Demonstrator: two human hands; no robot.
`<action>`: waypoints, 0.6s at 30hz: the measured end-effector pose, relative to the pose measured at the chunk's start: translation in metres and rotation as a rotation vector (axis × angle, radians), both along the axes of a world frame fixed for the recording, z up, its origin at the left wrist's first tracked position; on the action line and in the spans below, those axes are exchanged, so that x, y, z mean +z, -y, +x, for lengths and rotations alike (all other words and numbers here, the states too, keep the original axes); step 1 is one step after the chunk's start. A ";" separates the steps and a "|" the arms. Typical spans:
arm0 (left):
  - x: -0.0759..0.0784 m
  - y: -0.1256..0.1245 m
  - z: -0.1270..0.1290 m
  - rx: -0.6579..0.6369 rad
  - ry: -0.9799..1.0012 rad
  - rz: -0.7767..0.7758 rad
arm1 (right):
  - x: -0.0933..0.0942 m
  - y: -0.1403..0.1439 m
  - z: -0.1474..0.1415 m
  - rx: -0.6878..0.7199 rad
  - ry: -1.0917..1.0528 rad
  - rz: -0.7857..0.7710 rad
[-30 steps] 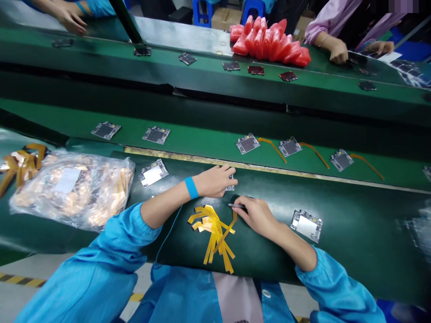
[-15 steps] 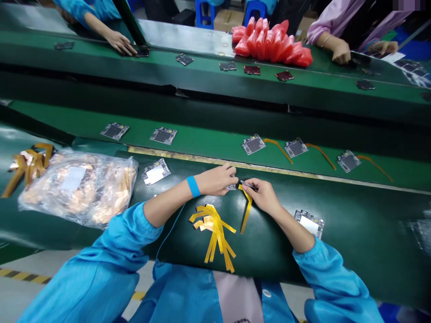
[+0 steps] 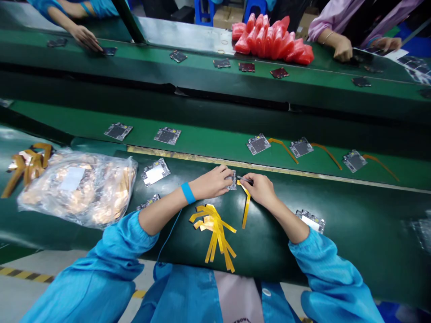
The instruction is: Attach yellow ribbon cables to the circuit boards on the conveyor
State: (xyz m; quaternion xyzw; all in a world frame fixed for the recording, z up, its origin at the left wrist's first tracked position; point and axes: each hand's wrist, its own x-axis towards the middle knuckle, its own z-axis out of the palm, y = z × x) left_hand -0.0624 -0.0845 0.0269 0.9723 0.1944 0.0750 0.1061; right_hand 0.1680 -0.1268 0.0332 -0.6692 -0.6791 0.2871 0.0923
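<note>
My left hand (image 3: 215,183) is closed on a small circuit board (image 3: 233,180), its fingertips over the board's left part. My right hand (image 3: 261,190) pinches a thin dark tool, seemingly tweezers (image 3: 245,180), pointing left at the board's edge. From just below the tool's tip a yellow flex cable (image 3: 246,211) bends down across the green bench. Whether its end is joined to the board I cannot tell. Below my hands lies a fanned pile of yellow flex cables (image 3: 217,231). A blue band with a cord circles my left wrist.
Left on the bench are a clear bag of flex cables (image 3: 79,188) and a white-labelled board (image 3: 156,172); another labelled board (image 3: 310,221) lies by my right forearm. The belt (image 3: 208,143) beyond carries several boards, some with cables. Across stand red bags (image 3: 272,40) and co-workers' hands (image 3: 85,38).
My left hand has shifted slightly left, baring more of the board. Boards on the near belt have moved right, those on the far belt left. A co-worker's hand at upper left moved left.
</note>
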 end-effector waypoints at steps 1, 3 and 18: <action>0.000 0.001 0.000 0.007 -0.005 -0.003 | 0.001 0.000 0.000 0.006 0.006 -0.001; -0.001 0.002 -0.001 0.033 -0.006 -0.007 | 0.002 0.000 -0.001 0.013 0.018 -0.007; -0.006 0.011 -0.005 0.103 0.015 0.008 | 0.005 -0.004 -0.002 0.032 0.034 -0.042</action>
